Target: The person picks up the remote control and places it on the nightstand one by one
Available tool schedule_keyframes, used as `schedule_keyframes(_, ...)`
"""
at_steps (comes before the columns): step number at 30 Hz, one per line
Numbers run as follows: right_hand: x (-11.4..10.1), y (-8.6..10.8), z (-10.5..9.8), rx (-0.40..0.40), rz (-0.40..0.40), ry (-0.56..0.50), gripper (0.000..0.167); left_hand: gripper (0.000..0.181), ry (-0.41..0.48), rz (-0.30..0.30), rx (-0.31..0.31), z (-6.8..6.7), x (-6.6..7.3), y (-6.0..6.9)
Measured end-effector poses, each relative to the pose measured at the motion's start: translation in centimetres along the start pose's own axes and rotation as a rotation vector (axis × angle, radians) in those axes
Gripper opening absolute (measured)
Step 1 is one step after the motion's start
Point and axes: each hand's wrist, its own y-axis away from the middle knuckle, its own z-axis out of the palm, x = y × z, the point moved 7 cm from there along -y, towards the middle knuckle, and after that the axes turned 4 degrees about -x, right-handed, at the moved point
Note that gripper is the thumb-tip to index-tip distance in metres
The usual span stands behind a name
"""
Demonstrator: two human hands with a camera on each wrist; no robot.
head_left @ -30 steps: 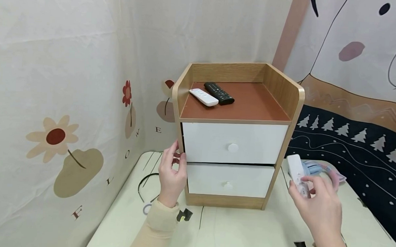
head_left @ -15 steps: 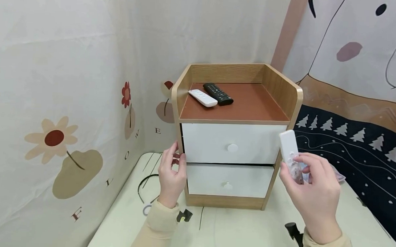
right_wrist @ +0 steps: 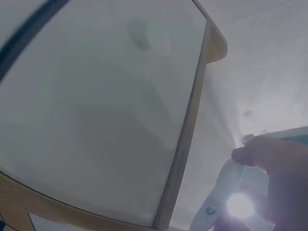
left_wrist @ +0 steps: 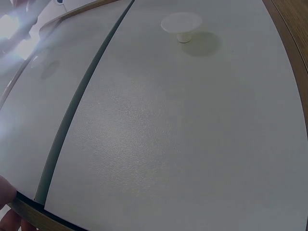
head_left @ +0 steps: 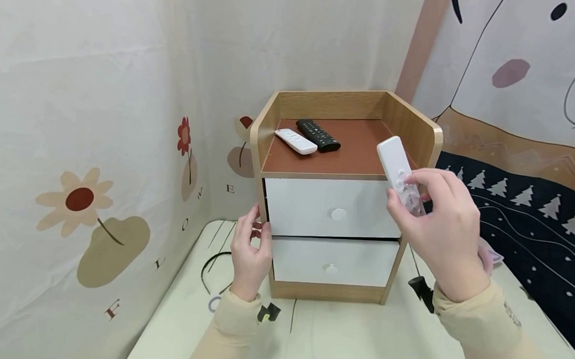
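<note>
In the head view my right hand pinches a white remote between thumb and fingers, holding it up before the cabinet's right side. The right wrist view shows the thumb and fingers on the remote. My left hand grips the left side edge of the wooden cabinet, beside its two white drawers. On the brown top shelf lie another white remote and a black remote, side by side.
Left of the cabinet on the table lies a black headband with a pale ring near it. A pink and lilac item is partly hidden behind my right hand. Patterned cloth hangs behind and on both sides.
My right hand has lifted the white remote up and to the left, from beside the pink and blue item to the front of the shelf's right side. My left hand stays on the cabinet.
</note>
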Motion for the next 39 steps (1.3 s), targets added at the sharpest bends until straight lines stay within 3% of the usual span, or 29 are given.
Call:
schedule_keyframes(4,-0.2,-1.4,0.9,-0.07,0.017,0.032,0.034,0.046,-0.001,0.002,-0.002,0.0,0.0,0.1)
schedule_keyframes(19,-0.3,-4.1,3.7,-0.211,0.102,0.128,0.025,0.048,0.0,-0.033,-0.011,0.1,0.0,0.2)
schedule_keyframes(26,-0.6,-5.6,4.7,-0.366,0.158,0.209,0.023,0.049,0.006,0.01,0.012,-0.1,0.4,0.0)
schedule_keyframes(33,-0.9,-6.6,5.2,-0.509,0.169,0.268,0.023,0.048,0.007,-0.033,-0.005,-0.1,0.1,0.0)
schedule_keyframes(39,-0.5,-7.5,6.2,-0.599,0.2,0.257,0.028,0.048,-0.005,-0.01,-0.01,0.0,0.0,0.0)
